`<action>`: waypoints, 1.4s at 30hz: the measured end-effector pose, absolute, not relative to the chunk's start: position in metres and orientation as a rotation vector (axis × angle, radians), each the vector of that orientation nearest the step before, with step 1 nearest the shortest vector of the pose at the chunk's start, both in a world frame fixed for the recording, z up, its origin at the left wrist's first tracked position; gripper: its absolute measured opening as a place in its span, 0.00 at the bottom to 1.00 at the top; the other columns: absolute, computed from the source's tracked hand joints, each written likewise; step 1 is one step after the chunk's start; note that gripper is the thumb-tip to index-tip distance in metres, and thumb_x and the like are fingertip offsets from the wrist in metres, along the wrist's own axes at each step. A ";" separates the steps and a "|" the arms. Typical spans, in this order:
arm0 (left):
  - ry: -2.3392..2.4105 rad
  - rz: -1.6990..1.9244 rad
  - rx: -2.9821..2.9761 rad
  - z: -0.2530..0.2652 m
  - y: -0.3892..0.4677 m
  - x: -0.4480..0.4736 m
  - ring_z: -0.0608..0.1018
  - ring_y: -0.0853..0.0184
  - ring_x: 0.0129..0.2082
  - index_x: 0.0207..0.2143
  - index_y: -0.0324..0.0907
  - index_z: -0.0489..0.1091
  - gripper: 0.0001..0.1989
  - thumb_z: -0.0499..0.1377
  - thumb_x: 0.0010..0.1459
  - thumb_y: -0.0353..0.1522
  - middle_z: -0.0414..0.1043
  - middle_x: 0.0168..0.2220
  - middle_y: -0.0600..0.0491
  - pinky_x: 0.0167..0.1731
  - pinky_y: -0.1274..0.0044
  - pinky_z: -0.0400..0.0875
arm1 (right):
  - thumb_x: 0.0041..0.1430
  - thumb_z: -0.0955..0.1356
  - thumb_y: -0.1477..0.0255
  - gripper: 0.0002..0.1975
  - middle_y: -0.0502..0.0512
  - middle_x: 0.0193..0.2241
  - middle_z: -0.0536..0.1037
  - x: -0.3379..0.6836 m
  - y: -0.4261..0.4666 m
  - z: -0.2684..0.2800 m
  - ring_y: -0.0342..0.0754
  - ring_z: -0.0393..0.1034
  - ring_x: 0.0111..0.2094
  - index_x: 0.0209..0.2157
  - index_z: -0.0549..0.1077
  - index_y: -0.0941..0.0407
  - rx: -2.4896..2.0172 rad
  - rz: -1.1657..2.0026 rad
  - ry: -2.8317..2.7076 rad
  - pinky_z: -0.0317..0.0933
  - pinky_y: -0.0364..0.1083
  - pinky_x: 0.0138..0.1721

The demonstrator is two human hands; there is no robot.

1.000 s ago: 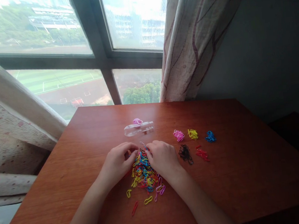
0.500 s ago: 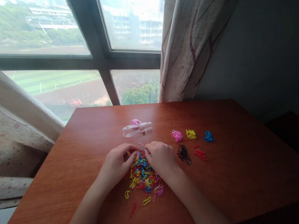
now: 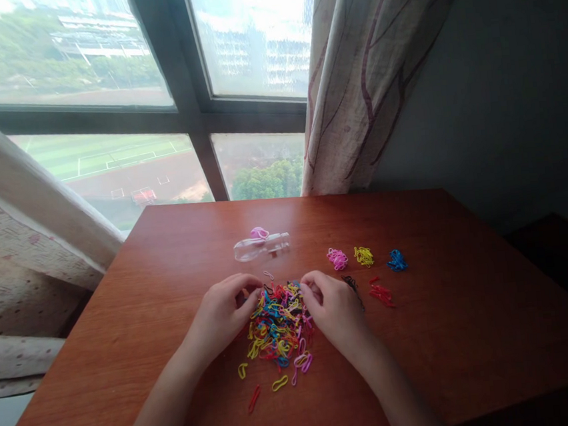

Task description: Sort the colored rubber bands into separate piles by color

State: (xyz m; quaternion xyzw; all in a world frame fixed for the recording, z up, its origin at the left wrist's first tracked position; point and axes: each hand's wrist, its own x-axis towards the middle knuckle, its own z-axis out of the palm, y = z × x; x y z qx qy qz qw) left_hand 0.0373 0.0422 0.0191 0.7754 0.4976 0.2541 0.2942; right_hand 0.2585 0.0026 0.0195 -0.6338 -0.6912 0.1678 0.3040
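A loose pile of small coloured rubber bands [image 3: 279, 324] lies on the table between my hands, with yellow, blue, red, pink and black ones mixed together. My left hand [image 3: 227, 307] rests at the pile's upper left edge, thumb and forefinger curled into a pinch. At the upper right edge is my right hand [image 3: 336, 307], its thumb and forefinger also drawn together. Whatever either hand pinches is too small to make out. Right of it lies a heap of black rubber bands [image 3: 352, 285], partly hidden behind the hand.
Sorted heaps of pink [image 3: 337, 259], yellow [image 3: 363, 255], blue [image 3: 397, 260] and red rubber bands [image 3: 382, 294] lie to the right. A clear plastic container [image 3: 254, 248] with a pink piece lies behind the pile. A window and curtains [image 3: 338, 100] border the wooden table [image 3: 476, 328].
My right hand has moved right, away from my left hand, uncovering more of the pile and covering part of the black heap. My left hand has stayed nearly still.
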 end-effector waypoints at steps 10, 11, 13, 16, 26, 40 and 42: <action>1.316 0.669 2.072 0.019 0.041 0.039 0.70 0.70 0.23 0.36 0.41 0.76 0.08 0.57 0.60 0.32 0.75 0.28 0.54 0.23 0.81 0.64 | 0.60 0.63 0.61 0.15 0.51 0.18 0.73 0.408 -0.001 0.008 0.46 0.65 0.19 0.31 0.77 0.55 -2.074 0.007 -1.550 0.53 0.43 0.24; 1.314 0.671 2.072 0.019 0.042 0.039 0.70 0.70 0.23 0.36 0.41 0.76 0.08 0.57 0.60 0.32 0.75 0.27 0.54 0.23 0.81 0.64 | 0.59 0.63 0.61 0.15 0.52 0.18 0.73 0.421 0.000 0.006 0.47 0.66 0.19 0.31 0.77 0.55 -2.100 -0.027 -1.532 0.53 0.44 0.24; 1.310 0.669 2.071 0.019 0.042 0.039 0.71 0.70 0.23 0.36 0.41 0.76 0.08 0.57 0.60 0.32 0.75 0.27 0.54 0.23 0.81 0.64 | 0.58 0.63 0.61 0.15 0.53 0.20 0.75 0.441 0.003 0.001 0.48 0.68 0.21 0.31 0.77 0.55 -2.132 -0.030 -1.515 0.54 0.44 0.25; 1.310 0.663 2.072 0.018 0.043 0.039 0.71 0.70 0.23 0.36 0.41 0.76 0.08 0.57 0.60 0.32 0.76 0.28 0.54 0.23 0.80 0.64 | 0.58 0.63 0.62 0.15 0.55 0.22 0.77 0.453 0.006 -0.004 0.49 0.71 0.23 0.32 0.78 0.55 -2.155 -0.011 -1.514 0.55 0.44 0.25; 1.322 0.638 2.073 0.018 0.042 0.039 0.71 0.70 0.23 0.37 0.41 0.75 0.08 0.57 0.61 0.32 0.75 0.28 0.55 0.24 0.81 0.64 | 0.62 0.64 0.62 0.15 0.53 0.23 0.78 0.372 -0.024 0.011 0.47 0.71 0.23 0.33 0.78 0.56 -1.865 0.145 -1.486 0.62 0.42 0.28; 1.481 0.598 2.114 0.016 0.048 0.020 0.73 0.67 0.26 0.37 0.41 0.74 0.11 0.55 0.61 0.36 0.75 0.29 0.54 0.28 0.78 0.66 | 0.64 0.64 0.71 0.10 0.50 0.23 0.76 0.283 -0.057 -0.014 0.43 0.69 0.23 0.32 0.77 0.56 -1.539 0.637 -1.586 0.60 0.39 0.25; 1.481 0.555 2.120 0.017 0.049 0.017 0.73 0.67 0.27 0.38 0.41 0.74 0.11 0.55 0.61 0.37 0.75 0.30 0.54 0.29 0.78 0.66 | 0.64 0.64 0.71 0.10 0.50 0.24 0.76 0.282 -0.057 -0.014 0.43 0.69 0.23 0.32 0.77 0.56 -1.528 0.632 -1.586 0.61 0.39 0.25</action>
